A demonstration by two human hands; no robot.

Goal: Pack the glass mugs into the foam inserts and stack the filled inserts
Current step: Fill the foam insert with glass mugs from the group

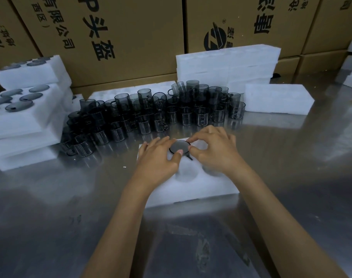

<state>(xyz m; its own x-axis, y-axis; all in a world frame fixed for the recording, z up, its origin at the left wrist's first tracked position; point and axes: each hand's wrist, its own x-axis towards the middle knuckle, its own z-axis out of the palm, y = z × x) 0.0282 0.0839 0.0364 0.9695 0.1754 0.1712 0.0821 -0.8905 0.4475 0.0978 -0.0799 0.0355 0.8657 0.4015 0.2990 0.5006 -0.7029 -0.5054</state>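
A white foam insert (191, 189) lies on the steel table in front of me. One dark glass mug (179, 147) sits sunk in a far hole of the insert, base up, its handle pointing toward me. My left hand (159, 157) lies flat on the foam, its thumb pressing the mug's near rim. My right hand (213, 151) pinches the mug's right edge between thumb and forefinger. Two empty holes (186, 174) show between my wrists. Several smoked-glass mugs (151, 113) stand crowded behind the insert.
Filled foam inserts (24, 109) are stacked at the left. Empty foam inserts (227, 63) are piled at the back right, with one more foam insert (279, 101) lying flat beside them. Cardboard boxes (121, 37) wall the table's far side. Bare steel table (50, 217) lies near me.
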